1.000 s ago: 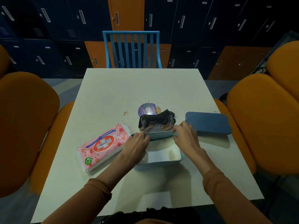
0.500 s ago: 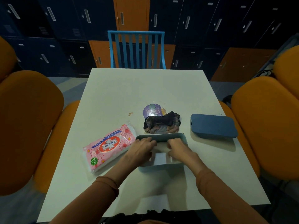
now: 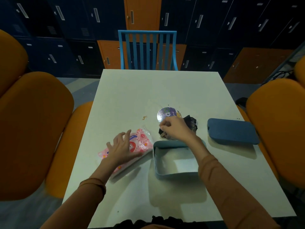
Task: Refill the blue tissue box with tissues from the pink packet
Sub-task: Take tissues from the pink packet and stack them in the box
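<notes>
Resting the left hand (image 3: 121, 149), fingers spread, on the pink packet (image 3: 142, 140), angled near-left to far-right on the table (image 3: 165, 90) beside the open blue box (image 3: 175, 174); curling right hand (image 3: 176, 128) fingers over dark cloth (image 3: 191, 123), grip unclear.

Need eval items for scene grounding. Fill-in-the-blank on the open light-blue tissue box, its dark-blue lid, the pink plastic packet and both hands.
1. The pink plastic tissue packet, under the spread left hand, lies to the ___ of the open light-blue rectangular tissue box.
2. The dark-blue rounded lid lies on the white table, to the box's ___.
3. The right hand, fingers curled, is beyond the box's ___ wall.
4. The slatted chair at the table's far edge is ___.
Missing words: left; right; far; blue.
</notes>
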`<state>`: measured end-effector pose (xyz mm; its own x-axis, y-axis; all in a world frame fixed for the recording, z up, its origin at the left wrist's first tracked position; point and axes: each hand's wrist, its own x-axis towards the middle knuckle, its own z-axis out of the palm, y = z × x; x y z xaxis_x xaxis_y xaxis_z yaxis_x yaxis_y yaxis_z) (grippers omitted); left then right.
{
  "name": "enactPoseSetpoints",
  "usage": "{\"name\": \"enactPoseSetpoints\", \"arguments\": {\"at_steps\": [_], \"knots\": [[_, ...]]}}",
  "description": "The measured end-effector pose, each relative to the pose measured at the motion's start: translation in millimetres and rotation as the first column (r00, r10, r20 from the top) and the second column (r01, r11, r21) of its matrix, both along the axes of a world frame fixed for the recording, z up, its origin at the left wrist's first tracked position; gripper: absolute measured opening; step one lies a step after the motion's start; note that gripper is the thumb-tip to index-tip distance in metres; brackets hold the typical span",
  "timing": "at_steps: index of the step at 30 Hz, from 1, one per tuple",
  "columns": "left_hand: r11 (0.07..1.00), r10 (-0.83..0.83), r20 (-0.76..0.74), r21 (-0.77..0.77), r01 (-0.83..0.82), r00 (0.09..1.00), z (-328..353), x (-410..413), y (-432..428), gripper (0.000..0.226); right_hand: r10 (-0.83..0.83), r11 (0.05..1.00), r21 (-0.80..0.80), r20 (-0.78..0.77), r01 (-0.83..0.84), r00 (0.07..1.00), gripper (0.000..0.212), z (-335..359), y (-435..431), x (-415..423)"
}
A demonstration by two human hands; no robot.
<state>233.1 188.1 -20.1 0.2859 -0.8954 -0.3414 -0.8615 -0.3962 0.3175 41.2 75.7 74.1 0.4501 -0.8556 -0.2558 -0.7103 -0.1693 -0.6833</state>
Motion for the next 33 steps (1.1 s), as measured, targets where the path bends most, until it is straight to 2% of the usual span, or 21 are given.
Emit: {"name": "enactPoseSetpoints", "arguments": {"at_steps": [3, 7, 10, 13, 15, 20, 25, 27, 30, 33], "knots": [[0.990, -0.073, 0.010, 0.121, 0.072, 0.997, -14.3, 3.1, 6.5, 0.133, 0.003, 0.998, 0.059, -0.023, -0.001, 1.000, 0.021, -7.8, -4.9, 22.5], [0.991, -0.106, 0.077, 0.088, 0.099, 0.991, -20.8, 6.8, 6.7, 0.134, 0.060, 0.993, 0.112, -0.179, -0.040, 0.982, 0.038, -17.0, -8.9, 48.7], [0.995, -0.073, 0.014, -0.061, 0.073, 0.997, -20.6, 13.0, 3.0, 0.124, 0.074, 0.990, 0.132, -0.236, -0.043, 0.969, 0.040, -17.0, -8.5, 56.5], [0.954, -0.055, -0.181, -0.300, -0.002, 0.982, -17.3, 17.5, 3.0, 0.111, 0.035, 0.986, 0.165, -0.164, -0.008, 0.986, 0.037, -13.8, -9.3, 58.5], [0.909, -0.058, -0.249, -0.414, -0.052, 0.967, -15.2, 15.5, 5.4, 0.107, 0.005, 0.986, 0.164, -0.107, 0.013, 0.994, 0.028, -11.8, -12.2, 58.5], [0.854, -0.021, -0.332, -0.496, -0.156, 0.943, -8.1, 5.8, 10.1, 0.106, 0.001, 0.998, 0.058, -0.032, 0.001, 0.999, 0.016, -0.3, -15.5, 59.2], [0.839, 0.032, -0.360, -0.497, -0.221, 0.932, 5.0, -2.5, 9.7, 0.108, -0.006, 0.985, -0.175, -0.016, 0.003, 1.000, 0.023, 10.1, 4.4, 64.8], [0.840, 0.044, -0.357, -0.492, -0.228, 0.933, 6.7, -2.6, 8.8, 0.109, 0.006, 0.972, -0.234, -0.039, -0.014, 0.999, 0.020, 13.9, 13.1, 67.6], [0.849, 0.042, -0.366, -0.478, -0.226, 0.930, 9.5, -3.5, 10.0, 0.110, 0.043, 0.961, -0.270, -0.073, -0.061, 0.996, 0.013, 16.6, 20.2, 69.1], [0.848, 0.026, -0.371, -0.483, -0.217, 0.928, 11.4, -6.1, 14.1, 0.111, 0.062, 0.963, -0.261, -0.039, -0.070, 0.997, 0.012, 24.4, 24.6, 66.0]]}}
